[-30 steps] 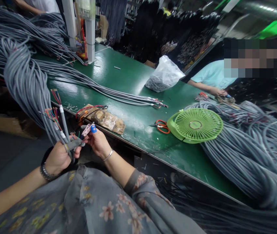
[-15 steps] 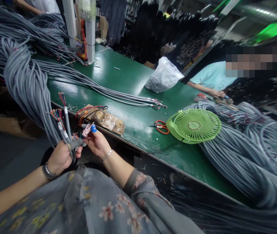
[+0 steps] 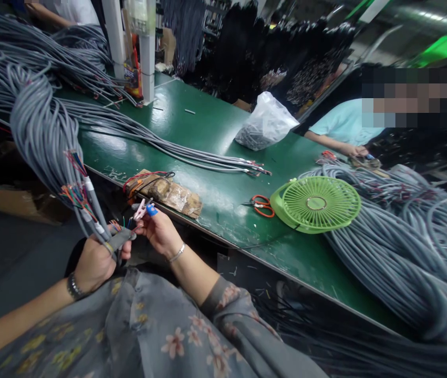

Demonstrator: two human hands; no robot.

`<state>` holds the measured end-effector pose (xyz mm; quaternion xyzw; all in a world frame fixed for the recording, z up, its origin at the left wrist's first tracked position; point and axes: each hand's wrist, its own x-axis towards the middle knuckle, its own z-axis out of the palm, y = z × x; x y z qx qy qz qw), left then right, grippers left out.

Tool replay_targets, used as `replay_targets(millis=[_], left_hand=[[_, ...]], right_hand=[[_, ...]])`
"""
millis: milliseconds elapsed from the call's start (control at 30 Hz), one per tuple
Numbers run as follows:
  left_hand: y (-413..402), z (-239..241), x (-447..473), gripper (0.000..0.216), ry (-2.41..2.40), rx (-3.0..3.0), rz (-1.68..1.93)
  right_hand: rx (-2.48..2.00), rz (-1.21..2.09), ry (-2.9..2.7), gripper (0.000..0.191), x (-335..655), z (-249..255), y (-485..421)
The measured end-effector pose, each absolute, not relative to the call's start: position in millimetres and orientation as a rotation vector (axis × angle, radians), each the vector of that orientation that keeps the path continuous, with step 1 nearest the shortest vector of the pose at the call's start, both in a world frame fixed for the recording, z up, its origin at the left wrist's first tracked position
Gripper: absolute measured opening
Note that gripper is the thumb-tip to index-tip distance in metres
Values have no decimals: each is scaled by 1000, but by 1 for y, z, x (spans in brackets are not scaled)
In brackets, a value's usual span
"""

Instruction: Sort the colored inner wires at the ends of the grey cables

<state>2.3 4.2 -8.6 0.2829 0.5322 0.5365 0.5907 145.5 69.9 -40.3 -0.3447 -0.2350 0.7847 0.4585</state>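
Observation:
My left hand [image 3: 99,258] is closed around several grey cables [image 3: 96,206], with grey wrapping on its thumb. Short coloured wires [image 3: 74,197] fan out from the cable ends, below white bands. More thin wire ends show at the left fingertips. Close beside it, my right hand [image 3: 162,232] is pinched, a blue cover [image 3: 151,209] on one digit. A small pale pink clip-like tool [image 3: 140,209] sits in that pinch, by the wire ends; its lower part is hidden by the fingers.
A taped block [image 3: 174,195] with wires lies at the edge of the green bench [image 3: 215,210]. Beyond are orange-handled scissors [image 3: 263,206], a green fan [image 3: 315,203], a plastic bag [image 3: 266,123] and large cable bundles [image 3: 396,262]. A co-worker [image 3: 341,126] sits across at right.
The cable ends in my left hand have tipped left and down, their coloured wires spreading apart. My right hand stays close to the left fingertips, shifted very slightly.

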Motion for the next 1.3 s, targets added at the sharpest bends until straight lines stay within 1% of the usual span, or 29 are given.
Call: replay_targets(millis=[133, 300, 500, 700, 867, 1000, 1067, 1167, 1300], left_hand=[[8, -5, 6, 36, 1252, 633, 1244], [11, -3, 9, 36, 1241, 658, 1222], [15, -8, 10, 37, 1286, 659, 1212], [16, -5, 11, 38, 1285, 668, 1213], [11, -2, 10, 38, 1282, 650, 1234], [4, -6, 3, 38, 1283, 659, 1237], [1, -7, 0, 38, 1289, 668, 1233], [0, -9, -2, 37, 1294, 674, 1227], [0, -12, 0, 37, 1303, 715, 1200]], right_hand=[[-867, 1951, -553, 49, 146, -39, 72], [-851, 1938, -511, 46, 142, -41, 78], [-869, 1867, -505, 48, 137, -40, 79], [-875, 1889, -445, 46, 136, -38, 76], [-867, 1945, -450, 54, 137, -40, 75], [-856, 2029, -505, 62, 144, -44, 72], [-838, 2094, -568, 60, 149, -47, 68], [-819, 2151, -698, 51, 153, -54, 57], [-832, 2066, -828, 54, 151, -56, 46]])
